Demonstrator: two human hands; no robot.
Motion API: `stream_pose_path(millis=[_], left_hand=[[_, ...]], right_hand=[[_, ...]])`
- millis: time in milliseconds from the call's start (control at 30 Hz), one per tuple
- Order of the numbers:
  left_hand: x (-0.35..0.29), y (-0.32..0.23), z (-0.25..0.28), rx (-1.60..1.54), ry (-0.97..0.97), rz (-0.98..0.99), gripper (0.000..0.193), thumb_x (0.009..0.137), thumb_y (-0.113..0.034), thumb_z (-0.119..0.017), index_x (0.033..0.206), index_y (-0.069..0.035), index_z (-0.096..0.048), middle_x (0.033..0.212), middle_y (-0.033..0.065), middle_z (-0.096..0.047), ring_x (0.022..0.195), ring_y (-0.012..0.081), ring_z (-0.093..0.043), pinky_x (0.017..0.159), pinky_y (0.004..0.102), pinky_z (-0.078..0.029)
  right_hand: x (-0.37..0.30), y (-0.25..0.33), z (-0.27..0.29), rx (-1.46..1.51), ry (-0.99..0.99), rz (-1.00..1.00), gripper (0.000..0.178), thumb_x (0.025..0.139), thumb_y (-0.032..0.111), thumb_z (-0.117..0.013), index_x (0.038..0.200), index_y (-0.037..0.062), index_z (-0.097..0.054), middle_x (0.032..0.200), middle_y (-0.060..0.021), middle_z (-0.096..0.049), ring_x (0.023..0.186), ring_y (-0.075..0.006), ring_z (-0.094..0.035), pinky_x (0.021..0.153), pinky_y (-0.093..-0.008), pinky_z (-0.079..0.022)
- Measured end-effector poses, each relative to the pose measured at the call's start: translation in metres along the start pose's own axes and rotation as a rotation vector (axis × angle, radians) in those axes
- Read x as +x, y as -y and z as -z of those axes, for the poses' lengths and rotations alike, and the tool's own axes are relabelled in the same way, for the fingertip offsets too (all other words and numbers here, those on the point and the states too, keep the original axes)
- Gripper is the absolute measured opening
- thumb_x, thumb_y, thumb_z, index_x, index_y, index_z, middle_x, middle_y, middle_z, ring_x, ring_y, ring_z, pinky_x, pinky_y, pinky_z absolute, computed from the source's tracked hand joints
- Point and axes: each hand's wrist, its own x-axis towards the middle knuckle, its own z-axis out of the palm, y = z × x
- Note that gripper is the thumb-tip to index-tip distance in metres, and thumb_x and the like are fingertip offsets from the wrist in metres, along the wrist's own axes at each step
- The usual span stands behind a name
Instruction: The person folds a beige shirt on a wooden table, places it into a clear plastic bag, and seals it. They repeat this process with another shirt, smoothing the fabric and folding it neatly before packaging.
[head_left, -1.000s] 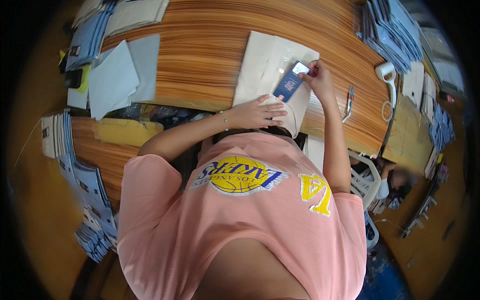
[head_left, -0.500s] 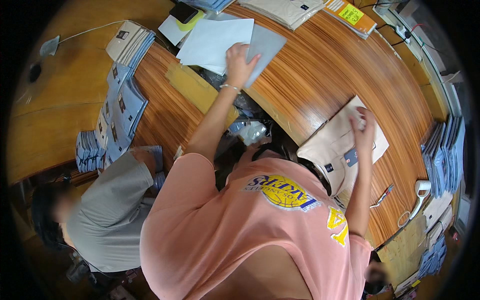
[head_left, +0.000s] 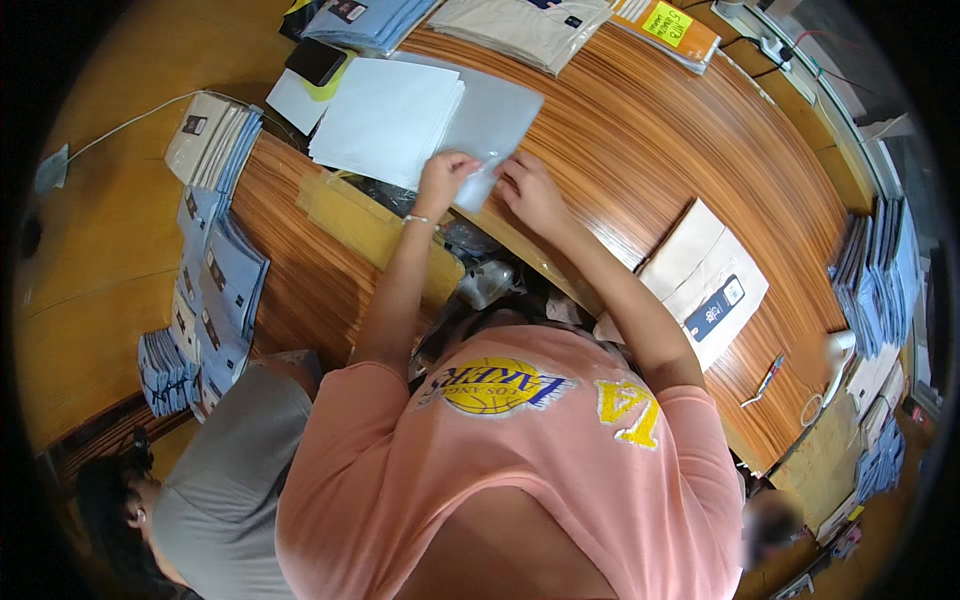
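Observation:
My left hand (head_left: 443,183) is at the near edge of a clear plastic bag (head_left: 492,112), its fingers curled and pinching the film. Facing it, my right hand (head_left: 535,195) pinches the same bag by its near right corner. Part of the bag lies under a stack of white sheets (head_left: 385,118). A folded beige garment (head_left: 690,255) rests on the table by my right forearm, with a dark blue tag (head_left: 715,305) on top. My forearm covers part of it.
Packed garments (head_left: 520,28) and an orange booklet (head_left: 655,30) line the far edge. A phone (head_left: 316,62) sits left of the sheets. Blue packets (head_left: 225,285) run along the left; more packets (head_left: 875,275) stand right. Small snips (head_left: 765,380) lie right. A co-worker (head_left: 235,480) sits at left.
My right hand has left the beige garment and come across to the plastic bag. My left hand has moved from the white sheets to the bag's near edge. The view has shifted somewhat.

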Motion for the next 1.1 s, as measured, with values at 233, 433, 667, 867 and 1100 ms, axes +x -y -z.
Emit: stream_pose_path(millis=[233, 433, 667, 867, 1100], left_hand=[[0.005, -0.031, 0.021, -0.121, -0.281, -0.219, 0.016, 0.092, -0.012, -0.05, 0.093, 0.001, -0.058, 0.095, 0.0122, -0.066, 0.079, 0.0129, -0.06, 0.074, 0.0264, -0.046], [-0.069, -0.198, 0.027, -0.565, 0.011, -0.248, 0.021, 0.1, -0.022, -0.031, 0.103, -0.003, -0.04, 0.107, 0.0207, -0.061, 0.077, 0.0253, -0.066, 0.064, 0.0304, -0.054], [-0.072, -0.286, -0.029, -1.69, 1.119, 0.754, 0.033, 0.098, -0.034, -0.035, 0.11, -0.004, -0.043, 0.107, 0.0227, -0.061, 0.067, 0.0262, -0.067, 0.046, 0.031, -0.053], [-0.025, -0.308, -0.125, -1.929, 1.263, 0.619, 0.053, 0.095, -0.045, -0.035, 0.124, 0.0, -0.034, 0.122, 0.0252, -0.048, 0.092, 0.0334, -0.057, 0.07, 0.0409, -0.049], [0.006, -0.278, -0.217, -1.725, 1.12, 0.279, 0.081, 0.09, -0.059, -0.034, 0.139, 0.004, -0.024, 0.14, 0.0273, -0.032, 0.122, 0.0421, -0.042, 0.098, 0.0512, -0.04]], right_hand=[[0.031, -0.015, -0.024, -0.098, -0.079, 0.234, 0.041, 0.08, 0.013, -0.062, 0.118, 0.0005, -0.053, 0.12, -0.0212, -0.052, 0.109, -0.0374, -0.051, 0.097, -0.0425, -0.039], [0.039, 0.008, 0.03, 0.325, -0.533, 0.19, 0.086, 0.07, 0.033, -0.076, 0.138, 0.0045, -0.032, 0.142, -0.0205, -0.029, 0.129, -0.0338, -0.036, 0.106, -0.0391, -0.029], [-0.059, 0.04, 0.168, 0.617, -0.364, 0.336, 0.071, 0.078, 0.043, -0.066, 0.133, 0.0063, -0.04, 0.128, -0.0183, -0.046, 0.122, -0.0262, -0.042, 0.107, -0.0373, -0.025], [-0.117, 0.031, 0.224, 0.521, -0.386, -0.031, 0.032, 0.091, 0.022, -0.054, 0.116, 0.0033, -0.05, 0.117, -0.0089, -0.057, 0.099, -0.0128, -0.055, 0.088, -0.0289, -0.045], [-0.168, -0.024, 0.3, 0.706, -0.556, -0.73, 0.016, 0.09, 0.021, -0.057, 0.1, 0.0086, -0.056, 0.063, 0.0054, -0.046, 0.047, -0.005, -0.038, 0.051, -0.0214, -0.045]])
